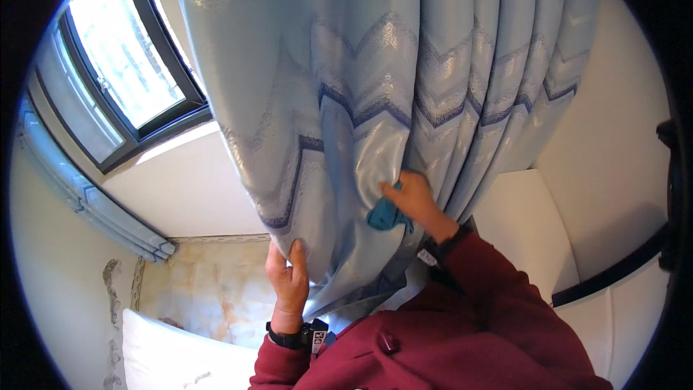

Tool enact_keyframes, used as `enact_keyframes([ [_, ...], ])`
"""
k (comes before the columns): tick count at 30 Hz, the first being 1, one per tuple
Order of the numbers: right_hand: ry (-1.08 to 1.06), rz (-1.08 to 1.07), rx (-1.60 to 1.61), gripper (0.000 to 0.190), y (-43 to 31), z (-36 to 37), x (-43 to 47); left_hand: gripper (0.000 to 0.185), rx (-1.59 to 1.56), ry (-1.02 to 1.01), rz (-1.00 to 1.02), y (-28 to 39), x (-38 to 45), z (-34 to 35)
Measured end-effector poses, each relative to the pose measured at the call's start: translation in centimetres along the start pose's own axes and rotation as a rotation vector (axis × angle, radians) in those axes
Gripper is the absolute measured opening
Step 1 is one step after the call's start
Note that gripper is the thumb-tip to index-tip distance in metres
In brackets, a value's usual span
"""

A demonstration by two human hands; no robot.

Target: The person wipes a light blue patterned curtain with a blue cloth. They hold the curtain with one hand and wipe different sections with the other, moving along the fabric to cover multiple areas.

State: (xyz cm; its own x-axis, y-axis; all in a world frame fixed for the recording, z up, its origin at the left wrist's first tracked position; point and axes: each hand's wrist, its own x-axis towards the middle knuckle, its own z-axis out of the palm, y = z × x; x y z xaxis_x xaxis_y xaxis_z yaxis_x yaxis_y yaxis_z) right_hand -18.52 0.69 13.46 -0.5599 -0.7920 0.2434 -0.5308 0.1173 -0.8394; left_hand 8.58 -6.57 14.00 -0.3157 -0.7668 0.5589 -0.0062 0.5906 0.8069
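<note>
A light blue curtain (373,65) with zigzag bands hangs in folds before me. My left hand (288,276) pinches its lower left edge between thumb and fingers. Further up and to the right, my right hand (414,200) has a teal cloth (385,214) in its grasp, against a shiny fold of the curtain. Part of that cloth dangles below the hand; the fingertips are partly hidden by the fold and the cloth.
At the upper left is a dark-framed window (135,49). A second blue curtain (97,200) hangs at the far left. White furniture (522,216) stands at the right, and a white cushioned item (178,352) lies at lower left above marbled floor tiles (216,287).
</note>
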Motion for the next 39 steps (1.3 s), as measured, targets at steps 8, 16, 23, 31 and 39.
enact_keyframes([
  [8,-0.168,-0.393,-0.093,0.038,-3.5,5.2,-6.3,0.056,0.217,-0.108,0.208,3.9,4.1,5.9],
  [16,-0.664,-0.147,0.091,0.065,2.2,0.1,-9.8,0.022,-0.337,-0.025,-0.049,3.4,4.9,5.1],
  [23,-1.044,-0.255,-0.334,0.023,-0.4,-6.0,-7.2,0.034,-0.373,-0.034,-0.056,2.6,3.7,4.5],
  [31,0.451,-1.067,-0.061,0.021,-16.4,-8.3,-1.4,0.041,-0.261,-0.111,0.146,4.8,1.3,6.1],
  [39,-0.604,-0.651,-0.172,0.018,-4.7,-0.1,-5.1,0.024,-0.305,0.07,0.024,2.9,3.3,2.6],
])
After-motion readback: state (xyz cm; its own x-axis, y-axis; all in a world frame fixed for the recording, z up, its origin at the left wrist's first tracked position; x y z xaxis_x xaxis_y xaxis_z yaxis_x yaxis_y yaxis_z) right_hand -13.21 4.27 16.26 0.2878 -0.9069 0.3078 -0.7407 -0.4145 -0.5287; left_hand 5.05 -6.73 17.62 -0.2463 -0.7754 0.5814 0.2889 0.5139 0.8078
